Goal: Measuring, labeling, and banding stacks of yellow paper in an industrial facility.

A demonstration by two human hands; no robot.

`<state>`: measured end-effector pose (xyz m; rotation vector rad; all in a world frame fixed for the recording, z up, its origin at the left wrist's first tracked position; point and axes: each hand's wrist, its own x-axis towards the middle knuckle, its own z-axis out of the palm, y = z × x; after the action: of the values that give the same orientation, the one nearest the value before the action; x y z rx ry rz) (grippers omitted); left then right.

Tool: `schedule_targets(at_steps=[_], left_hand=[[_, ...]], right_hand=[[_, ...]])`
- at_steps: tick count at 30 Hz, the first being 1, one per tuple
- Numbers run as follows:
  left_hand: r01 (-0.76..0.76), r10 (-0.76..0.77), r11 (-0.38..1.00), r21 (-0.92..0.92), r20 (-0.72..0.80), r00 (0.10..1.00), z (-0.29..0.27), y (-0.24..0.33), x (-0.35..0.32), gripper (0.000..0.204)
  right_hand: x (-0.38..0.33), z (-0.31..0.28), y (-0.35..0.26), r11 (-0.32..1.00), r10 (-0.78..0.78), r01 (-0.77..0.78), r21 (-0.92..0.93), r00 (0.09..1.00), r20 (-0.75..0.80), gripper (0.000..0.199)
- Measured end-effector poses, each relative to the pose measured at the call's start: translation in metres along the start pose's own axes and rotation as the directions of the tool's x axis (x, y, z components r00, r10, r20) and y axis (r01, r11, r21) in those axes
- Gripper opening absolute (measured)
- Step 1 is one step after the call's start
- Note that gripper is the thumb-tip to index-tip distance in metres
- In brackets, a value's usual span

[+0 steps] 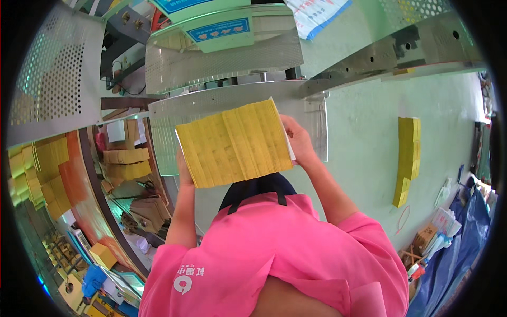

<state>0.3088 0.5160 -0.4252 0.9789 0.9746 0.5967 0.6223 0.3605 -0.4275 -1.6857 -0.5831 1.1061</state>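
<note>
I hold a thick bundle of flat yellow cardboard sheets [235, 142] edge-up in front of my chest, slightly fanned. My left hand [183, 171] grips its lower left corner from below. My right hand [299, 141] clasps its right side, where a white sheet edge shows. The bundle hangs just in front of a perforated metal machine shelf [222, 103]. My pink shirt and a dark strap fill the lower middle of the view.
A metal machine with a green housing [222, 31] stands ahead, and a long metal rail [391, 53] runs to the right. Yellow sheet stacks [407, 156] lie on the green surface at right. More yellow stacks [45, 171] and cardboard bundles [127, 161] sit at left. Clutter lines the lower right.
</note>
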Motion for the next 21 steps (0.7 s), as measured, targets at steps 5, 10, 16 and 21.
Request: schedule_targets(at_steps=[5, 10, 16, 21], left_hand=[[0.122, -0.124, 0.962, -0.243, 0.005, 0.992, 0.003, 0.019, -0.01, 0.058], [0.04, -0.032, 0.995, -0.09, 0.09, 0.995, -0.004, 0.019, -0.005, 0.06], [-0.026, 0.023, 0.999, 0.04, 0.057, 0.998, 0.001, 0.029, -0.005, 0.055], [0.01, -0.01, 0.999, 0.053, -0.01, 1.0, 0.003, 0.034, -0.009, 0.053]], right_hand=[[-0.004, 0.002, -0.014, 0.997, -0.069, 0.067, -0.049, 0.997, -0.036, 0.043], [-0.01, 0.005, -0.033, 0.99, -0.053, 0.048, -0.131, 0.998, -0.035, 0.039], [-0.01, 0.012, -0.031, 0.938, -0.152, 0.102, -0.331, 0.98, -0.129, 0.037], [-0.01, 0.011, -0.028, 0.969, -0.183, 0.16, -0.189, 0.976, -0.114, 0.031]])
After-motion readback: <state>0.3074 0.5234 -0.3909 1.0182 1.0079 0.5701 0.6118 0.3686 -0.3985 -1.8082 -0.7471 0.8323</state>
